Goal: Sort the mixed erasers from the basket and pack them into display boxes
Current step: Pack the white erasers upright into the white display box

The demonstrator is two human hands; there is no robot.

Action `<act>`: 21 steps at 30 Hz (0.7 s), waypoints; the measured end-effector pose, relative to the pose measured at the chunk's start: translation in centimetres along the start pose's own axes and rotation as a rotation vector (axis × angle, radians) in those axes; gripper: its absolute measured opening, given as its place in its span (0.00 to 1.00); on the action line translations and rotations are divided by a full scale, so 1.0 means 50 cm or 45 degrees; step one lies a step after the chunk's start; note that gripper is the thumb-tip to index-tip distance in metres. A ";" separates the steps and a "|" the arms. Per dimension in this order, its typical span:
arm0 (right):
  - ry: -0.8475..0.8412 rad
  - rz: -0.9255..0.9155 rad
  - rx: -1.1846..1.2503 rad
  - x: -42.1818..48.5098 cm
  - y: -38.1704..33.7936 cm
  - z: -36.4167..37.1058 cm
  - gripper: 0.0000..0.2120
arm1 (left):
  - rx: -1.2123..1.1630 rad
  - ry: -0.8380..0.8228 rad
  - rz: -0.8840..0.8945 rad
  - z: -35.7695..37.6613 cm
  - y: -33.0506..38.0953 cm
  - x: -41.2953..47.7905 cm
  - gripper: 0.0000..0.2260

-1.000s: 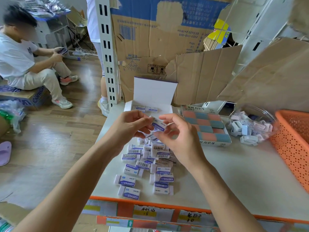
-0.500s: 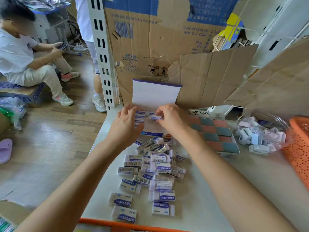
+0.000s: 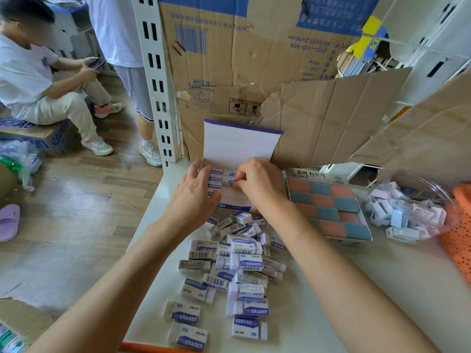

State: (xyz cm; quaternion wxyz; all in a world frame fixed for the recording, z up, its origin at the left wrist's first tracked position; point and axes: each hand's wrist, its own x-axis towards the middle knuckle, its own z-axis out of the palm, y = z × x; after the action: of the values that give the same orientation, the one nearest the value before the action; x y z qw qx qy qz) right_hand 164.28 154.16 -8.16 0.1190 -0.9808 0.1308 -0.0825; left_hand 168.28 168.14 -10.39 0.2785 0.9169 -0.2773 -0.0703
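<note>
The display box (image 3: 240, 146) stands open at the far end of the table (image 3: 382, 289), its white lid upright against the cardboard sheets (image 3: 331, 118) behind it. A few packed erasers (image 3: 216, 175) lie in rows at the box's back left corner; the near part of its floor is bare.

The left hand (image 3: 193, 197) lies over the box's left wall with fingers straight and slightly spread, their tips beside the packed rows. The right hand (image 3: 260, 182) reaches in from the box's right, fingers curled down and pinching an eraser (image 3: 230, 181) just right of the packed rows.

Just right of the box sits a second display box (image 3: 331, 175) filled with pink and blue-grey erasers (image 3: 328, 212) in a checked pattern. Further right is a clear bowl (image 3: 438, 192) of small white erasers (image 3: 402, 220), and past it the orange basket (image 3: 458, 238) at the frame edge. Before the box, nearer the camera, lies the pile of loose erasers (image 3: 237, 263), white with purple labels, partly crossed by both forearms.

Left of the box a white slotted upright (image 3: 158, 80) rises; beyond it a seated person (image 3: 38, 80) and a standing person (image 3: 122, 47) are on the wooden floor, with a purple slipper (image 3: 9, 222) further left.

A second ago both hands held the eraser together above the pile; now they are down inside the box. The pile looks unchanged.
</note>
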 end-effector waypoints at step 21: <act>0.172 -0.122 0.388 -0.257 0.001 -0.057 0.09 | -0.086 -0.305 0.675 -0.116 -0.009 -0.182 0.04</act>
State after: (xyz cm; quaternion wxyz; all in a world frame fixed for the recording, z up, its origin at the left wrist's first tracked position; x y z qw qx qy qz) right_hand 151.48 157.04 -7.12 0.2533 -0.9487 0.0778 -0.1727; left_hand 162.54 176.17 -6.01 0.2828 0.7878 -0.5356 -0.1118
